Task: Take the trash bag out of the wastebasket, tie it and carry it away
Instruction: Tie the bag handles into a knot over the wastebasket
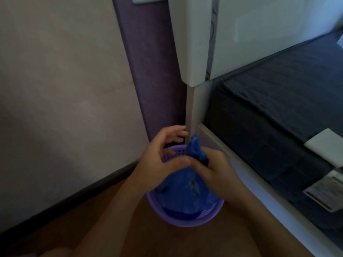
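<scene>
A purple basket [185, 217] with a perforated wall stands on the brown floor [130, 210] in a corner, between a pale wall [65, 80] and a bed [278, 108] covered in dark grey fabric. A blue bag [187, 193] sits inside the basket, its body filling most of the opening and bulging above the rim on the near side.

Both hands work over the basket. The right hand [217, 175] has its grip pressed together around the gathered neck of the bag, and a twisted blue tail of plastic sticks up out of the top of the fist, just in front of a white bedpost [191, 112]. The left hand [161, 160] meets the right at the neck: its thumb lies against the bunched plastic by the right fingers, while its other fingers are spread and curled loosely above the far rim. Whether the left grip actually pinches the plastic cannot be told, as the picture is blurred there.

A purple strip [148, 71] runs down the wall behind the post. A dark skirting edges the floor along the wall. On the bed's right side lie a white folded item [326, 145] and a printed label [326, 193].
</scene>
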Motion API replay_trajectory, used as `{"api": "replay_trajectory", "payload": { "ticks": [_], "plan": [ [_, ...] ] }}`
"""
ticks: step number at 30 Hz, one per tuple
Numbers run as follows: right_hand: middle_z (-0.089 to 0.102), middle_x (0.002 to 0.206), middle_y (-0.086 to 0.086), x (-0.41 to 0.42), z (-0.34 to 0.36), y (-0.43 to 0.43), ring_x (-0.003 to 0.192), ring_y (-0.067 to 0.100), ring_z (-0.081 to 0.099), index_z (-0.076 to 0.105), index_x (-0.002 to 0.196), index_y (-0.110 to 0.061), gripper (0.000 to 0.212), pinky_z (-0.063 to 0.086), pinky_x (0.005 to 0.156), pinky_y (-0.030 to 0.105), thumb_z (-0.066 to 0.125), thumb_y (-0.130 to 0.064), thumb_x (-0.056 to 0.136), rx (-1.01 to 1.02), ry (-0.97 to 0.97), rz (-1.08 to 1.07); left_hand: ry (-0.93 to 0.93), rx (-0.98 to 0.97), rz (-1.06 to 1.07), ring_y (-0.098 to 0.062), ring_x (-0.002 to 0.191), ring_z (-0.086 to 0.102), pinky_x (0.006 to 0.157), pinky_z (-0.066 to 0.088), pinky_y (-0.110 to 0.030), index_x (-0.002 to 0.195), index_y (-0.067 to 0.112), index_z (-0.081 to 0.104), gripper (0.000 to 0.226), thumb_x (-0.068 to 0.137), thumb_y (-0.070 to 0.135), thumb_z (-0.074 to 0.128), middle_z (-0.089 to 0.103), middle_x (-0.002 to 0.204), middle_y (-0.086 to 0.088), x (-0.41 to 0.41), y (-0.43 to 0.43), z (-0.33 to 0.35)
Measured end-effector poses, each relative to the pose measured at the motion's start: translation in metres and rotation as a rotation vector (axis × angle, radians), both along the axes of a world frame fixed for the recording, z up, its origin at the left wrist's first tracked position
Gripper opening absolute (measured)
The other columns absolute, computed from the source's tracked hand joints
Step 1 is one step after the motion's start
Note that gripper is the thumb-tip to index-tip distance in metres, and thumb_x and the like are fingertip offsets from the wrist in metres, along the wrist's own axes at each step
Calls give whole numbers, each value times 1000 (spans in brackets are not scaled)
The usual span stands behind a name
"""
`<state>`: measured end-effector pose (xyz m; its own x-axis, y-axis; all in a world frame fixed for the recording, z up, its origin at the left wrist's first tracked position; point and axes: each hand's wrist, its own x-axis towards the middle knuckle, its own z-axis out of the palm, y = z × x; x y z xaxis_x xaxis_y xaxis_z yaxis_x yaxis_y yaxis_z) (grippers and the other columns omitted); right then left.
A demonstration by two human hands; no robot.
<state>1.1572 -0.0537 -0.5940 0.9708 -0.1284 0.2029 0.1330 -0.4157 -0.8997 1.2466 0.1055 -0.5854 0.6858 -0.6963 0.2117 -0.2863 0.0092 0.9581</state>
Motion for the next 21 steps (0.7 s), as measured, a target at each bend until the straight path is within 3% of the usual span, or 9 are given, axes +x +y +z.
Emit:
{"api": "replay_trajectory", "payload": {
  "ticks": [2,3,5,7,10,14,17,19,21],
  "plan": [
    [70,73,3,-5,8,0,65,17,67,68,85,-33,12,53,58,34,62,-30,95,125,-41,14,21,202,-143,-5,137,43,108,44,-37,144,46,35,85,74,40,83,46,147,21,0,-1,-20],
    [71,73,-1,-7,11,0,66,12,68,67,82,-29,13,52,58,27,62,-28,93,180,-47,11,30,277,-203,-1,135,44,106,45,-30,143,49,34,83,77,35,82,47,144,26,-3,-5,-29],
    [70,68,-8,-11,14,-6,62,5,66,65,76,-25,14,49,57,18,61,-27,89,231,-67,-30,70,329,-243,3,122,55,96,49,-19,132,47,45,55,88,29,72,59,130,28,-12,-15,-42],
    [67,65,-7,-17,17,-14,58,2,63,64,80,-14,13,47,55,14,62,-25,88,228,-72,-79,69,321,-189,-1,109,64,92,52,-25,120,36,60,25,96,30,60,69,116,16,-13,-22,-55],
    [65,77,-4,-32,19,-38,71,0,65,66,106,-11,26,52,66,15,65,-30,89,219,-27,-118,119,224,42,1,91,66,87,49,-33,89,25,68,20,100,21,52,72,92,18,-4,-25,-69],
    [56,139,-18,-56,17,-71,131,-1,50,66,121,-47,45,48,97,17,72,-58,77,129,19,-101,537,-127,309,-12,83,71,77,55,-32,70,15,66,40,103,19,44,75,83,2,6,-27,-69],
    [53,146,-14,-70,19,-87,140,9,44,71,117,-33,43,42,110,31,80,-37,75,233,-49,-35,768,-307,357,-21,74,70,70,59,-35,65,16,64,45,103,25,43,67,65,-2,17,-23,-68],
    [55,146,-6,-74,17,-94,141,14,43,66,111,-33,52,31,118,43,87,-44,64,265,-50,-87,823,-344,364,-21,66,63,70,57,-37,72,12,53,35,103,27,44,54,59,-1,22,-22,-70],
    [50,149,-11,-72,15,-95,142,7,39,55,119,-42,74,26,120,41,92,-44,55,218,32,-104,820,-335,352,-20,58,57,72,54,-38,74,12,48,33,102,28,45,46,58,0,23,-23,-70]
  ]
}}
